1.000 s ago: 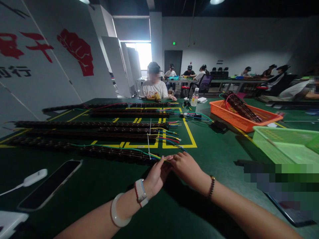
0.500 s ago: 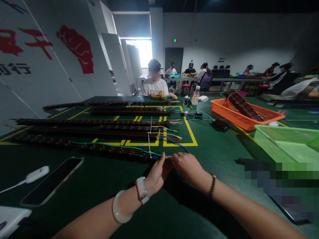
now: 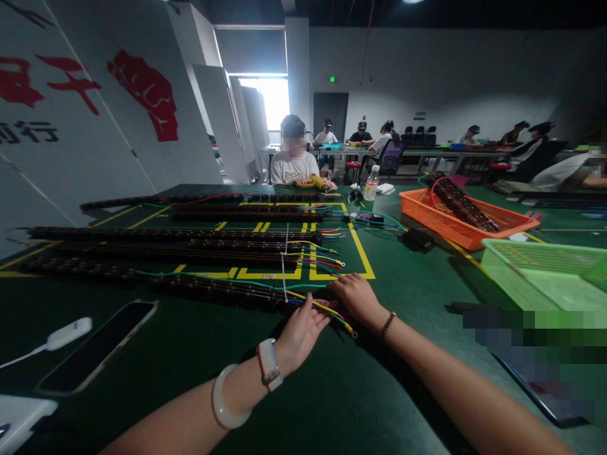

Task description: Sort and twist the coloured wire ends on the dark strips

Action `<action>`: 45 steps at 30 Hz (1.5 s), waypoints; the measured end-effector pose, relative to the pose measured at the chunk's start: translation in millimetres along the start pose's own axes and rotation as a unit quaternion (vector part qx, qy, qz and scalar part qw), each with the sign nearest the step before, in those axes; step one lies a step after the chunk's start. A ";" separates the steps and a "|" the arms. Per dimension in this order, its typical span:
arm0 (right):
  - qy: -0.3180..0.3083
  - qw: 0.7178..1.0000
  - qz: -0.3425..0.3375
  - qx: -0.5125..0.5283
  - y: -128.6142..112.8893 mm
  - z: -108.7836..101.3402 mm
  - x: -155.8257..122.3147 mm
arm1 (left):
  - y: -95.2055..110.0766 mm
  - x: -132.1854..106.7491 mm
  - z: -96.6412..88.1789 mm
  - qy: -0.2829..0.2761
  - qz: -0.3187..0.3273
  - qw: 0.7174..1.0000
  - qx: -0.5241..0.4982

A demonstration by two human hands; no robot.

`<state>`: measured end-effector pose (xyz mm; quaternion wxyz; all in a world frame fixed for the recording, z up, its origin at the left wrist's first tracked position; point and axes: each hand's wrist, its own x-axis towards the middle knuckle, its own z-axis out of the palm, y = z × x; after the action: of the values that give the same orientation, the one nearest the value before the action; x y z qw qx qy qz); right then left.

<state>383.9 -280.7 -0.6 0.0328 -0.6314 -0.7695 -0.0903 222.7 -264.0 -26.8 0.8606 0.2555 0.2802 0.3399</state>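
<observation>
long strips lie in rows across table, wire ends at their right. phone front-left. two baskets: one far right, other nearer. bottle behind strips, near seated person.

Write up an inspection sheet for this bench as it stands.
Surface: green table with yellow tape lines.
Job's things: coloured wires fanning from the nearest dark strip.
Clutter: phone, white dongle, orange basket, green basket, bottle.
Hands: left hand under the wires, fingers spread; right hand on them.
Cables: white cable tie upright.
Surroundings: people seated at other tables.
</observation>
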 end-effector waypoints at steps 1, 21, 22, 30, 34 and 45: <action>-0.007 1.000 -0.003 0.012 0.2 1.5 0.6 | 0.3 -0.1 0.0 -0.002 -0.002 1.000 0.000; -0.087 0.996 0.025 0.016 -26.1 -35.7 -16.2 | -0.5 0.2 -1.7 -0.009 -0.001 1.000 -0.023; -0.086 0.996 0.025 0.019 -26.0 -34.9 -16.1 | -0.6 0.4 -1.7 -0.006 0.001 1.000 -0.024; -0.034 0.997 0.056 0.031 -19.8 -45.2 -13.8 | -0.4 -0.1 2.4 -0.049 0.018 0.998 -0.021; -0.012 0.995 0.094 0.035 -12.5 -36.1 -9.1 | -0.6 -1.6 3.1 -0.047 0.029 0.998 0.003; 0.021 0.994 0.065 0.086 1.4 -1.2 -3.0 | 1.1 0.1 -0.5 -0.022 0.009 1.000 0.013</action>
<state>385.8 -283.5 0.2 0.1095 -0.6730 -0.7307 -0.0348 222.0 -263.1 -26.5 0.8600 0.2765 0.2630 0.3387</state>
